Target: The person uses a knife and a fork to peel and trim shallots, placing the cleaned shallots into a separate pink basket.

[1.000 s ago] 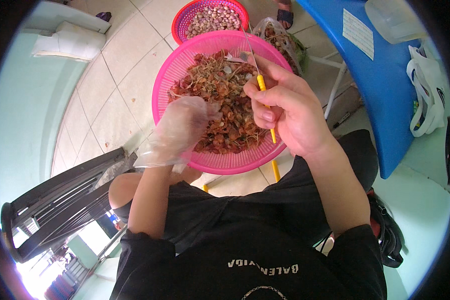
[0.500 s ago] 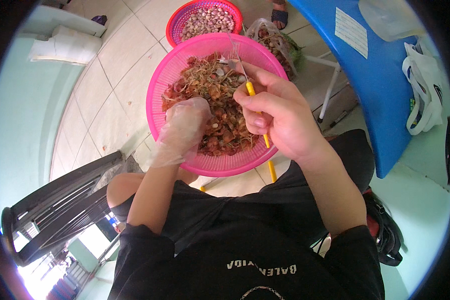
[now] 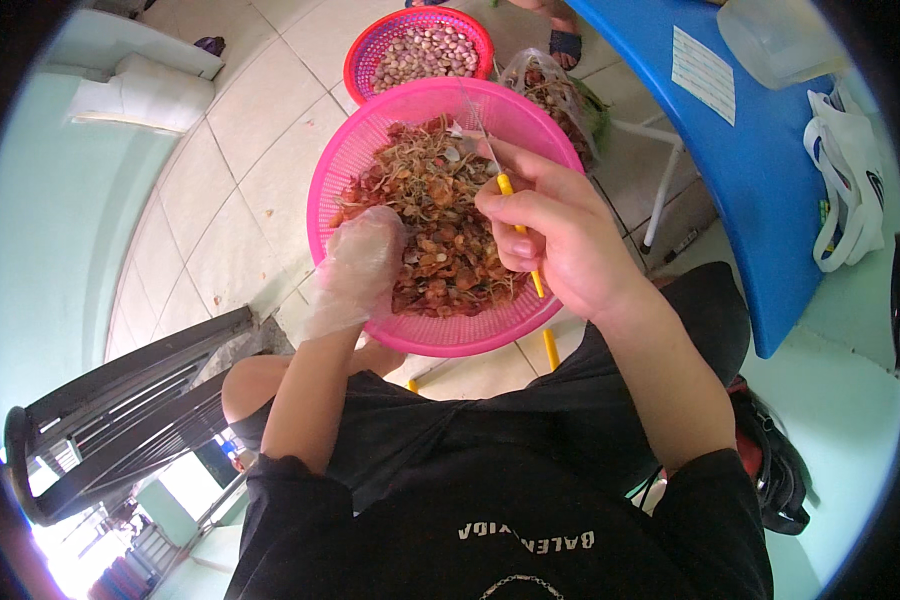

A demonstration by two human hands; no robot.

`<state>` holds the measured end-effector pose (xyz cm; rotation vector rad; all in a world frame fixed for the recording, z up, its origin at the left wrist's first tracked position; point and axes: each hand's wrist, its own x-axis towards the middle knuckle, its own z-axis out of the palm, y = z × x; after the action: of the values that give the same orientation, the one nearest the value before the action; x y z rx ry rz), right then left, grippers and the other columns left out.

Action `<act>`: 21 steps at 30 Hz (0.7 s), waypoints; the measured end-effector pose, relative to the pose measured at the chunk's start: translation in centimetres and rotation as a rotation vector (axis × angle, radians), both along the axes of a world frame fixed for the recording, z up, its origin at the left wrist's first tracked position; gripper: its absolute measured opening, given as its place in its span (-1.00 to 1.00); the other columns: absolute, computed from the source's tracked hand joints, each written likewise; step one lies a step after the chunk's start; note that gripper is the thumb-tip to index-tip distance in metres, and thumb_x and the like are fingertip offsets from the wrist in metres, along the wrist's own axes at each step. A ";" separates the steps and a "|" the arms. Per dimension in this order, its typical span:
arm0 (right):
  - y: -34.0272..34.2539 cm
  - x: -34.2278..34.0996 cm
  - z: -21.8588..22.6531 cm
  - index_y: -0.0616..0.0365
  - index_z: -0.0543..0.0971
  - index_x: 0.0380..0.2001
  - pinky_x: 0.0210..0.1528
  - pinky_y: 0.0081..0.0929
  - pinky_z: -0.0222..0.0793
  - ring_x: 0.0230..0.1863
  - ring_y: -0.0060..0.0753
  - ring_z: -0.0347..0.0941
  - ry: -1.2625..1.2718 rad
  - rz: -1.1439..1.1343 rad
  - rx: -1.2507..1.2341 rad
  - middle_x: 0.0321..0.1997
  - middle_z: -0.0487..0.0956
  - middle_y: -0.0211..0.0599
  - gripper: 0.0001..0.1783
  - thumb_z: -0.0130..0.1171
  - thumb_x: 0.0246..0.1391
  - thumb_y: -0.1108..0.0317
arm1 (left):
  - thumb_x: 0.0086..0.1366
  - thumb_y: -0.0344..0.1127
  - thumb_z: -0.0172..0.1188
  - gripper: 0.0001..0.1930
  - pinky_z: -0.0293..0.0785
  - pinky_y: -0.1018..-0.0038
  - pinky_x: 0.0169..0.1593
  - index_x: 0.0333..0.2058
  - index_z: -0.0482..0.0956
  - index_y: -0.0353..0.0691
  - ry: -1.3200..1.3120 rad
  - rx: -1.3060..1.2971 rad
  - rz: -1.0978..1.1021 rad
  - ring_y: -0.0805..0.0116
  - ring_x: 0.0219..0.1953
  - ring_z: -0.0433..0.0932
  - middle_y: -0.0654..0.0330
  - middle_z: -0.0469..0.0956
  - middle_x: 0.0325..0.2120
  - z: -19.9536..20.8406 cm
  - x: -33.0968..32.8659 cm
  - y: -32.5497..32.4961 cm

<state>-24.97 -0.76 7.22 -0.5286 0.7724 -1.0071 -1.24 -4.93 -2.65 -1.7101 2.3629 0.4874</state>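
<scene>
A pink plastic basket (image 3: 322,190) stands before me, full of dry brown shallot skins and root strands (image 3: 445,265). My right hand (image 3: 560,225) grips a small knife (image 3: 506,187) by its thin yellow handle, over the basket's right side. The narrow blade points up and away from me. My left hand (image 3: 360,255), in a clear plastic glove, is at the basket's left side with its fingers curled in. What those fingers hold, if anything, is hidden by the glove and the angle.
Behind stands a red and purple basket (image 3: 350,70) of peeled shallots (image 3: 425,57). Beside it lies a clear plastic bag (image 3: 555,95) of unpeeled ones. A blue table (image 3: 740,190) carries a white bag (image 3: 850,180) at right. A dark metal rack (image 3: 130,400) is at left, and a sandalled foot (image 3: 565,45) beyond.
My view has shifted slightly, so the baskets sit a little lower and further right. My left hand has drawn back toward the basket's left rim. The knife stays in my right hand.
</scene>
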 end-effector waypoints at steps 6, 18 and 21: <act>-0.1 0.4 -0.2 0.20 0.28 0.36 -0.52 -0.73 0.05 -0.54 -0.83 0.17 0.021 -0.004 0.002 -0.38 0.36 -0.60 -0.39 0.07 0.25 0.48 | 0.18 -0.44 0.11 -0.86 0.58 0.06 -0.15 -0.30 0.59 -0.30 0.058 -0.034 0.003 -0.10 -0.20 0.67 -0.15 0.65 -0.28 -0.9 0.7 0.3; 0.1 0.1 -0.2 0.18 0.31 0.35 -0.53 -0.74 0.02 -0.56 -0.82 0.16 0.027 -0.009 0.017 -0.43 0.34 -0.62 -0.40 0.08 0.23 0.46 | 0.19 -0.31 0.28 -0.81 0.56 0.19 -0.26 -0.35 0.60 -0.36 0.369 -0.012 0.155 0.02 -0.35 0.67 -0.07 0.63 -0.45 3.1 0.4 -0.2; 0.2 0.4 -0.8 0.18 0.36 0.31 -0.53 -0.74 0.03 -0.55 -0.83 0.16 0.302 0.072 -0.030 -0.47 0.34 -0.61 -0.48 0.07 0.31 0.37 | 0.24 -0.21 0.32 -0.74 0.50 0.32 -0.34 -0.38 0.60 -0.33 0.699 0.139 0.331 0.24 -0.45 0.61 0.10 0.60 -0.50 3.6 0.9 -0.6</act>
<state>-24.61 -0.52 6.46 -0.7399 0.9995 -0.8831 -0.29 -5.57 0.96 -2.1198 2.3468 1.4754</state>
